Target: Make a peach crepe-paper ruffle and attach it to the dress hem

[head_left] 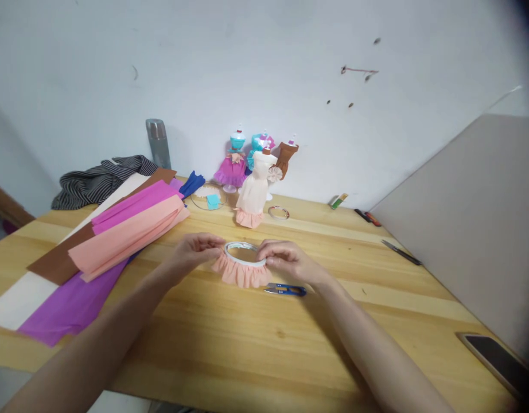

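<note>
Across the back, a pale wall (264, 69) fills the view, with a few dark marks on it. Below it runs the wooden desk (264, 355), blond planks, smooth and level. On the right, a big grey board (471, 218) slants in over the desk. On the left, sheets of crepe paper (122, 235) are fanned out in white, brown, purple and magenta, with peach on top. A striped cloth (101, 178) is bundled behind them, and a steel flask (158, 143) stands upright by the wall. A phone (497, 358) lies dark at the near right corner. Centre back stands a cluster of little dress forms (253, 192) in paper gowns, the cream one with a peach hem out in front.

Now the hands. The left hand (195, 249) and right hand (286, 258) meet at mid-desk, each pinching one side of the ruffled tape ring (242, 267), fingertips closed on its white rim. Whether the ring rests on the wood or sits just above it, I cannot tell. It looks feather-light. The hoop should flex under a squeeze, and the peach frill beneath is soft crepe, quick to crease or tear. The rim, on opposite sides, is the place to hold it, not the frill. Blue thread snips (286, 290) lie flat just beside the right hand. A smaller tape roll (279, 213) sits near the forms.
</note>
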A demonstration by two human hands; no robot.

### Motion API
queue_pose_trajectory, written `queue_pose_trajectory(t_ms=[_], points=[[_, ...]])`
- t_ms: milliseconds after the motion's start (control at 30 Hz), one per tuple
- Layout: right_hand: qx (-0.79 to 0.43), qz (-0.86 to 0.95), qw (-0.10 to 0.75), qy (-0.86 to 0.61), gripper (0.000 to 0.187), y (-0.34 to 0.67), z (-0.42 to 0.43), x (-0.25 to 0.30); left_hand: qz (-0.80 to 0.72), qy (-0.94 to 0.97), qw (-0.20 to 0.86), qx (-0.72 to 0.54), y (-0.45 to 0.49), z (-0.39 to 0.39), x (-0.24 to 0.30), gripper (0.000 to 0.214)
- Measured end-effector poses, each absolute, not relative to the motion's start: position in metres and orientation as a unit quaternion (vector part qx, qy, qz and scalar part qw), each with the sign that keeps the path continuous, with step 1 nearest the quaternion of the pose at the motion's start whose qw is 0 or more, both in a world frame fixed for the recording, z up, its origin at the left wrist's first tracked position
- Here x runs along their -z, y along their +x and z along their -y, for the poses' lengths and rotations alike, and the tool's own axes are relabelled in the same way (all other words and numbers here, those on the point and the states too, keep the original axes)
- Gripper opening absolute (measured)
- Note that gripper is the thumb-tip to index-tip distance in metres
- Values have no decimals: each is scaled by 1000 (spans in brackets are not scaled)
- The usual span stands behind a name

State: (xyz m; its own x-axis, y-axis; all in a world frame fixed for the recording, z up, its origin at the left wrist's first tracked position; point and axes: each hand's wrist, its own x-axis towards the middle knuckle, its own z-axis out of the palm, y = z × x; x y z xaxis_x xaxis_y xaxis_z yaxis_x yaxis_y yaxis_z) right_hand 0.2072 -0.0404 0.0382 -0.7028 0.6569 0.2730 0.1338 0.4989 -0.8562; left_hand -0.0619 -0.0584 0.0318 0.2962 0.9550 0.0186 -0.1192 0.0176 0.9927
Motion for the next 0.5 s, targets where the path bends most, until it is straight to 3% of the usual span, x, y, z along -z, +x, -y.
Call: queue_pose_trajectory(t_ms=[133, 333, 500], points=[[-417, 822, 301, -246, 26, 206, 40, -40, -397, 508, 622, -444, -56, 62, -33, 21], [-398, 835, 281, -257, 28, 207, 39, -44, -375, 439, 694, -430, -60, 61, -35, 29], [-358, 852, 262, -277, 22, 217, 39, -59, -400, 445, 669, -440, -60, 60, -33, 33]])
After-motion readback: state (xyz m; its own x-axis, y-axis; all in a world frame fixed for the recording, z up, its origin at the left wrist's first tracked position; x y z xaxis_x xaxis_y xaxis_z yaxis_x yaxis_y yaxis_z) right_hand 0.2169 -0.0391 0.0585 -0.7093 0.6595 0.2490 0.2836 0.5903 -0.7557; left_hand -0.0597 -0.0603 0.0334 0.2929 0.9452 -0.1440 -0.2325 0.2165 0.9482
